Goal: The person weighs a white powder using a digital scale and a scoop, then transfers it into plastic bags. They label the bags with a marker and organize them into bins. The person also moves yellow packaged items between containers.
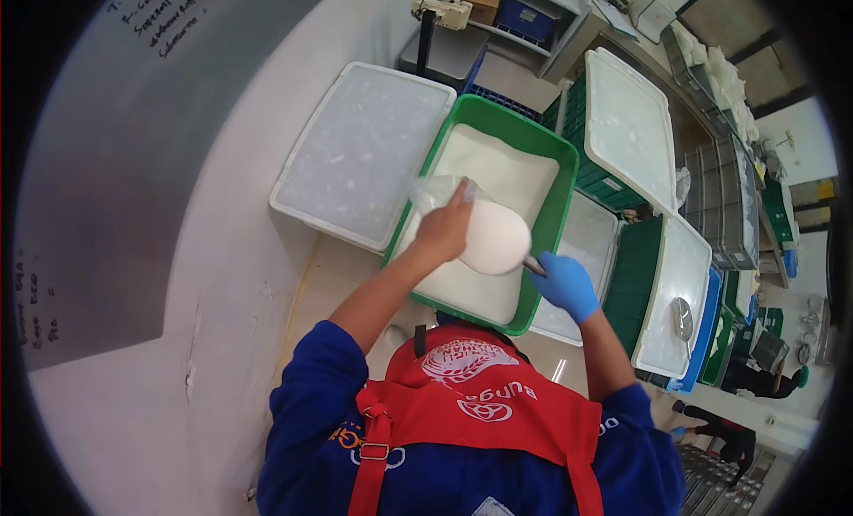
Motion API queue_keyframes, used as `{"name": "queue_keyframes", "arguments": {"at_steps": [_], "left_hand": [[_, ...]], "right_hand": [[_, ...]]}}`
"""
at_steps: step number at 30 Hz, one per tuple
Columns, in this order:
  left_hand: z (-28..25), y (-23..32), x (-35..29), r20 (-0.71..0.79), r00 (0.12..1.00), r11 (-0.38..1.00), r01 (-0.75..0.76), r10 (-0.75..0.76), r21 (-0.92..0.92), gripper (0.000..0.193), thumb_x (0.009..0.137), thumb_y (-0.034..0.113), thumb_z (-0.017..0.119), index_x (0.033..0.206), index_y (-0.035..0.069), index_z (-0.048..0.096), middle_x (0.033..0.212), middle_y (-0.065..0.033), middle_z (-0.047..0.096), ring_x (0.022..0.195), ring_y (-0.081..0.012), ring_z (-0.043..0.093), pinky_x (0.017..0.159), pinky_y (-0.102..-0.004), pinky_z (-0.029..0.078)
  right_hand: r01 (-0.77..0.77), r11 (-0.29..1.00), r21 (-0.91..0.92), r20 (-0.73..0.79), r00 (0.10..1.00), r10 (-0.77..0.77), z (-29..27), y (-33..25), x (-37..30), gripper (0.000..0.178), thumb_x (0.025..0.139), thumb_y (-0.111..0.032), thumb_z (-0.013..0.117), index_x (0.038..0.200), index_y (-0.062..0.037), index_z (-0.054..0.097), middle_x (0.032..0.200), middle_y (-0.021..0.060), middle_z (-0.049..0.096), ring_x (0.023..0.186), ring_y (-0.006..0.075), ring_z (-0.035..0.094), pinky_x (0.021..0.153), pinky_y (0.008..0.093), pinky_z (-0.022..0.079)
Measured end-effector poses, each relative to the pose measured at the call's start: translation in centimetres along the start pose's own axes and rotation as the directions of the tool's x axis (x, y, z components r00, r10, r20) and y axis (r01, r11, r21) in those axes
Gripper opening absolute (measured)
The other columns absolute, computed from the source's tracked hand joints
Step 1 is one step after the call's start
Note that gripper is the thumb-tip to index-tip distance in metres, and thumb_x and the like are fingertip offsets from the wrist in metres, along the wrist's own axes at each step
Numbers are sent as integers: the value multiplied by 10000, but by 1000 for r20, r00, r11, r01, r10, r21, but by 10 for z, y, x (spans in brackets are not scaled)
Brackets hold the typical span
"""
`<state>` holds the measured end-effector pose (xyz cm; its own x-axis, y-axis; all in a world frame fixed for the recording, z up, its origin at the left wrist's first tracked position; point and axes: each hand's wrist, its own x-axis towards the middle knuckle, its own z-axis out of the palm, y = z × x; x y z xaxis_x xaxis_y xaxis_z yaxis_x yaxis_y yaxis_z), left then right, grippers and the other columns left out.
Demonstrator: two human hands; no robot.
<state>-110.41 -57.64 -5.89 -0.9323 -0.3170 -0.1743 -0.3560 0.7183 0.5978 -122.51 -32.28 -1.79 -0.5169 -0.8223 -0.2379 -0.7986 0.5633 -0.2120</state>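
Observation:
My bare left hand is closed on a clear plastic bag, held over the middle of a green tub. In my right hand, gloved in blue, is the metal handle of a scoop. The scoop's bowl is heaped with a fine white powder or grain and reaches to the bag beside my left hand. More of the same white material fills much of the tub's inside. The bag's mouth and my left fingertips are partly hidden.
White-lidded bins stand left and right of the tub. A second scoop lies on a farther lid. Behind the tub is a platform scale. A wall curves along the left. Other people are at the far right.

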Motion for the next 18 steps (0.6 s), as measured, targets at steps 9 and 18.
{"name": "queue_keyframes", "arguments": {"at_steps": [9,18], "left_hand": [[-7,-26,-2,-245,966,954,6,-83,-299,855,718,27,577,1522,-38,295,1329,-316,557,1040,-417,658,923,-414,525],[-54,-25,-54,-317,886,827,120,-339,-549,829,743,-1,548,1514,-97,261,1468,-319,442,1385,-384,445,1128,-355,355]], "right_hand": [[296,857,-422,14,947,-320,-168,-71,8,91,804,-126,649,763,-51,680,696,146,653,661,332,675,615,445,540],[-275,905,324,115,961,251,-97,36,-18,250,817,-101,670,1021,34,617,842,222,636,721,319,621,676,411,484]]}}
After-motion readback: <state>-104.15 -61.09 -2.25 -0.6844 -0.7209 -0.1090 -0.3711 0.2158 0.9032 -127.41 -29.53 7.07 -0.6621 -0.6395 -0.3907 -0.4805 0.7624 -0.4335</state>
